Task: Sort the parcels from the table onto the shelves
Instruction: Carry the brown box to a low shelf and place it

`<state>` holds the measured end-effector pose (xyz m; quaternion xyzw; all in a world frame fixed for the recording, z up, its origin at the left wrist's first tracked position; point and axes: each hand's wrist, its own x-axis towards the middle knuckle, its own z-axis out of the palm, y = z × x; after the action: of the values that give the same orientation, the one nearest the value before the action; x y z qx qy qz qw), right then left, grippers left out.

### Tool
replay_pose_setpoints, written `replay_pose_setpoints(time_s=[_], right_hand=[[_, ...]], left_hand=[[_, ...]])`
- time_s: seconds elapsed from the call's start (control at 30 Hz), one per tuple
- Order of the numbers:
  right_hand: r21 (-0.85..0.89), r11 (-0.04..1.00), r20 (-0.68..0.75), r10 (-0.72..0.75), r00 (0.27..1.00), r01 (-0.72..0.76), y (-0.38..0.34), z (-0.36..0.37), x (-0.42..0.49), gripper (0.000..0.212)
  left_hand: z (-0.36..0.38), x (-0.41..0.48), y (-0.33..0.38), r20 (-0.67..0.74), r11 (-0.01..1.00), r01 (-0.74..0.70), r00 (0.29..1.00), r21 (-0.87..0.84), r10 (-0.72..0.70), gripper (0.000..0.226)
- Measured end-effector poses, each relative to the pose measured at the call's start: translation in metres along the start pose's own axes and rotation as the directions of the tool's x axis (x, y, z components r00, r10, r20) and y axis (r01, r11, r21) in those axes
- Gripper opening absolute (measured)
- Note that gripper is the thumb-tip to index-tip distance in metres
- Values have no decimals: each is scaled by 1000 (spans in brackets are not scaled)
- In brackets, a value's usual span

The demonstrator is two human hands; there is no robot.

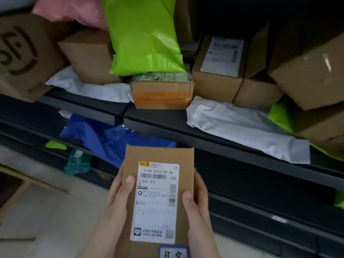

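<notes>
Nearest item: flat brown cardboard parcel with a white printed shipping label [156, 198], being held upright between both hands, long axis running away from the person toward the shelving. A small blue-bordered tag is showing at its near edge.

Largest fixture: dark metal shelf unit [154, 120], standing directly ahead of and above the held parcel, its upper tier crowding with stock. A lower tier is holding a crumpled blue plastic bag [104, 135].

Stock on the upper tier, by size: bright green plastic mailer bag [145, 38] leaning upright at centre; long white poly mailer [247, 131] lying flat at right, overhanging the shelf lip; brown carton with a white label [219, 71] sitting behind it; small carton wrapped in orange-brown tape [162, 94] resting at the shelf front beneath the green bag.

Left hand [117, 198]: fingers curling around the parcel's left edge, thumb pressing on its face. Right hand [197, 200]: gripping the right edge likewise. Both are sitting about equally near the shelf.

Judgement: placement is likely calling for a forward, upward push, narrow end leading; free room appears scarce.
</notes>
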<state>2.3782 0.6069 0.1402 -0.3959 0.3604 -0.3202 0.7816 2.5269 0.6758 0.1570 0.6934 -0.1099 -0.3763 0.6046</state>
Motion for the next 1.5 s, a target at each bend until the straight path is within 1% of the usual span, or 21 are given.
replay_pose_setpoints(time_s=[0.07,0.1,0.17,0.2,0.23,0.33,0.4,0.47,0.57,0.67,0.77,0.87,0.97,1.03,1.1,1.2,1.27,1.33,1.37,1.43,1.5], right_hand=[[8,1000,-48,-7,999,7,7,2,8,61],[11,1000,-71,-9,997,10,9,2,11,58],[14,1000,-112,-19,994,21,16,-2,17,56],[13,1000,-125,-23,992,25,19,-7,20,56],[9,1000,-135,-22,991,24,22,-12,23,57],[-37,999,-184,-11,983,4,32,-32,33,58],[-64,998,-239,-13,971,-2,37,-49,39,51],[-93,996,-293,-36,955,9,40,-66,43,42],[-91,995,-351,-64,934,34,41,-90,41,37],[-85,995,-386,-82,919,53,44,-112,31,35],[-59,996,-404,-88,910,69,49,-125,18,33],[-41,997,-405,-77,911,66,51,-134,4,38],[-43,997,-409,-79,909,67,52,-143,-5,46],[-25,997,-413,-77,908,73,53,-150,-8,48],[-24,997,-407,-80,910,77,52,-158,-4,49],[-30,998,-359,-57,931,50,39,-171,20,57],[-44,999,-319,-30,947,16,26,-178,48,66],[-67,998,-314,-6,949,-15,16,-184,80,75],[-64,997,-326,7,945,-30,12,-187,95,76],[-49,998,-354,20,935,-40,8,-191,122,71],[-19,999,-382,27,924,-37,5,-195,144,68]], left_hand=[[-1,19,0,62,1000,9,998,0,-9,79],[0,30,-4,69,1000,14,998,11,-14,71],[6,47,-14,25,999,34,999,24,-35,33],[10,52,-20,17,998,64,998,20,-64,25],[14,55,-26,30,994,105,994,23,-105,24],[30,60,-41,127,984,167,977,56,-173,12],[44,65,-48,206,983,159,963,92,-175,18],[62,69,-55,245,982,161,952,103,-182,12],[82,69,-71,307,983,162,934,87,-181,6],[101,62,-82,349,985,131,923,114,-164,17],[110,53,-91,366,985,115,917,132,-156,21],[115,44,-99,362,982,102,919,158,-154,24],[121,35,-103,345,979,126,922,161,-175,50],[127,32,-105,343,976,142,920,164,-191,62],[135,32,-106,348,975,132,918,178,-188,65],[151,51,-101,331,970,126,924,209,-191,68],[165,77,-98,328,966,158,919,206,-220,65],[178,102,-94,355,964,172,905,204,-236,51],[183,111,-92,383,963,168,892,209,-239,42],[192,126,-91,441,967,149,868,205,-227,25],[200,140,-91,481,976,69,862,205,-162,19]])
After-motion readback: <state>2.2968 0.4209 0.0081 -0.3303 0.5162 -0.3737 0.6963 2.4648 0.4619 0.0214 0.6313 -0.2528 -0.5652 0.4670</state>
